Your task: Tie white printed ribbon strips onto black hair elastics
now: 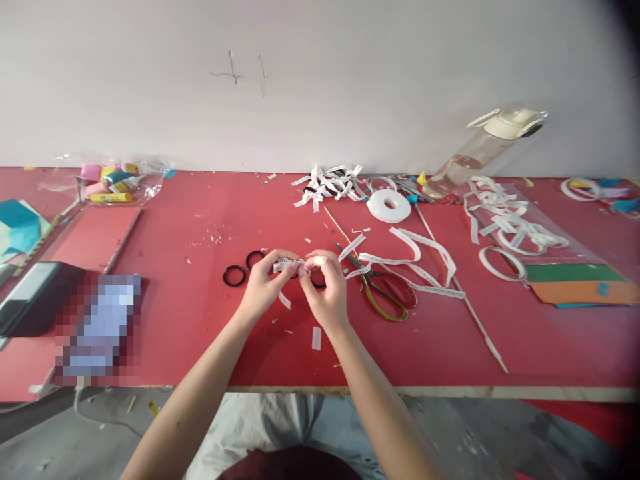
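My left hand (265, 280) is closed, its fingers pinching a white printed ribbon (283, 265) above the table. Opposite it, my right hand (326, 287) is closed on the same ribbon, fingertips almost meeting the left ones. Part of a black elastic ring (318, 285) shows under the right fingers; whether the ribbon is tied to it is hidden. Just left of my hands lie two loose black rings, one (234, 275) whole in view and one (255, 259) partly covered. Scissors (383, 293) with yellow-green and red handles lie right of my right hand, beside long printed ribbon strips (425, 280).
A white ribbon roll (389, 206) and a pile of ribbon-tied pieces (333, 183) lie at the back. A tilted bottle (480, 153) leans against the wall at right. Left are a blurred phone (103, 327), a dark box (37, 300) and a plastic bag (115, 180).
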Motion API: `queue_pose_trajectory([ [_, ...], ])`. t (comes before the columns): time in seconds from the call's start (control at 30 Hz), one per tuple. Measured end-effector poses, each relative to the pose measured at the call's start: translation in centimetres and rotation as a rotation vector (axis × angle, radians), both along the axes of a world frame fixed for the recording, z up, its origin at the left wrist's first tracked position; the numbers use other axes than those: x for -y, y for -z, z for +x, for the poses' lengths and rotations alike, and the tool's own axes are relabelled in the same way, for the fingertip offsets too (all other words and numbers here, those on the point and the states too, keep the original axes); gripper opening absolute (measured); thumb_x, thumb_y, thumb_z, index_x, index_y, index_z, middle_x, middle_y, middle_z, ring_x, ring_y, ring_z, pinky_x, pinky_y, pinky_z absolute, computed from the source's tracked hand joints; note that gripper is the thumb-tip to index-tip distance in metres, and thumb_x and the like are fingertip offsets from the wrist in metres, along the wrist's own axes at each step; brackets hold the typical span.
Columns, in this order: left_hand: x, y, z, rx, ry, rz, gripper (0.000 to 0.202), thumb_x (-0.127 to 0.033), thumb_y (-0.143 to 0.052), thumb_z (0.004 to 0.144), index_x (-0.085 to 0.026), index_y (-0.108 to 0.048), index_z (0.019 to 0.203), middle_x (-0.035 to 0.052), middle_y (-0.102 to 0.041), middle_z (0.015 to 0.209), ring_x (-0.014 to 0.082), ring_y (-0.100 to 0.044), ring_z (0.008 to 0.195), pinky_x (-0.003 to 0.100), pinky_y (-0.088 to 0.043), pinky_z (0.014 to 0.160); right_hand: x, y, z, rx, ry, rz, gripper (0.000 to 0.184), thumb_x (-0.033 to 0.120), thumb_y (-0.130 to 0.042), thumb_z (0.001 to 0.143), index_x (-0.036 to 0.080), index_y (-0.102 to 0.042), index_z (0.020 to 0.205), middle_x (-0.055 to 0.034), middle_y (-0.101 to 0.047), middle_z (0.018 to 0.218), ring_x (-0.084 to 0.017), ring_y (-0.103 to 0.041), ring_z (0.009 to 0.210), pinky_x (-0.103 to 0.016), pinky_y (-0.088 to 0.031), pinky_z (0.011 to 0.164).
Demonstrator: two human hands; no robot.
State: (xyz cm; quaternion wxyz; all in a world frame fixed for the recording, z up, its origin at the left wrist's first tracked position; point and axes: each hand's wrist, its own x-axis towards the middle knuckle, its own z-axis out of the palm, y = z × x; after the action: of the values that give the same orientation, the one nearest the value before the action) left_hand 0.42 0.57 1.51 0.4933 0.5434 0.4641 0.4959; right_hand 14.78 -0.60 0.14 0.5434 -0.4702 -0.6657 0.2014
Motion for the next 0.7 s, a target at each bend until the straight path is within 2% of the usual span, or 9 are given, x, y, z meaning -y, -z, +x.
queue_pose_trajectory([
  [0.1, -0.18, 0.1, -0.11, 0.11, 0.038, -0.099, 0.02, -0.037, -0.069, 0.086, -0.019, -0.071, 0.093, 0.0025, -0.07, 0.085, 0.0137, -0.064, 0.078, 0.026, -0.05, 0.076, 0.07, -0.13, 0.11, -0.056, -0.023, -0.034, 0.007, 0.024, -0.058, 0.093, 0.02, -0.055, 0.088, -0.0066, -0.056, 0.1, -0.019, -0.059, 0.1, -0.033, -0.052, 0.084],
  [0.2, -0.37, 0.24, -0.26, 0.224, 0.092, -0.201, 0.021, -0.037, -0.07, 0.085, -0.017, -0.071, 0.093, 0.0014, -0.067, 0.078, 0.0128, -0.062, 0.073, 0.024, -0.049, 0.073, 0.13, -0.21, 0.17, -0.11, -0.092, -0.062, 0.004, 0.024, -0.058, 0.093, 0.021, -0.058, 0.094, -0.0067, -0.057, 0.104, -0.019, -0.058, 0.105, -0.035, -0.051, 0.09],
  [0.37, -0.47, 0.34, -0.4, 0.315, 0.094, -0.246, 0.02, -0.036, -0.071, 0.085, -0.017, -0.071, 0.093, 0.0011, -0.066, 0.075, 0.012, -0.061, 0.071, 0.023, -0.048, 0.072, 0.09, 0.03, 0.13, -0.169, -0.15, -0.095, 0.01, 0.024, -0.058, 0.093, 0.022, -0.06, 0.102, -0.0068, -0.059, 0.106, -0.02, -0.059, 0.106, -0.037, -0.052, 0.093],
  [0.5, -0.42, 0.3, -0.35, 0.289, 0.092, -0.215, 0.021, -0.036, -0.07, 0.085, -0.017, -0.07, 0.093, 0.0015, -0.066, 0.075, 0.0123, -0.06, 0.071, 0.024, -0.048, 0.072, 0.03, 0.46, 0.09, -0.183, -0.096, -0.122, 0.009, 0.028, -0.058, 0.094, 0.022, -0.06, 0.1, -0.0064, -0.06, 0.106, -0.019, -0.061, 0.104, -0.036, -0.054, 0.092],
  [0.7, -0.03, -0.12, 0.01, 0.077, 0.033, -0.09, 0.022, -0.038, -0.068, 0.087, -0.018, -0.069, 0.094, 0.0031, -0.067, 0.084, 0.0141, -0.062, 0.075, 0.026, -0.049, 0.073, -0.07, 0.56, 0.05, -0.122, 0.022, -0.102, 0.01, 0.029, -0.057, 0.094, 0.02, -0.059, 0.095, -0.006, -0.061, 0.1, -0.017, -0.062, 0.094, -0.033, -0.055, 0.084],
])
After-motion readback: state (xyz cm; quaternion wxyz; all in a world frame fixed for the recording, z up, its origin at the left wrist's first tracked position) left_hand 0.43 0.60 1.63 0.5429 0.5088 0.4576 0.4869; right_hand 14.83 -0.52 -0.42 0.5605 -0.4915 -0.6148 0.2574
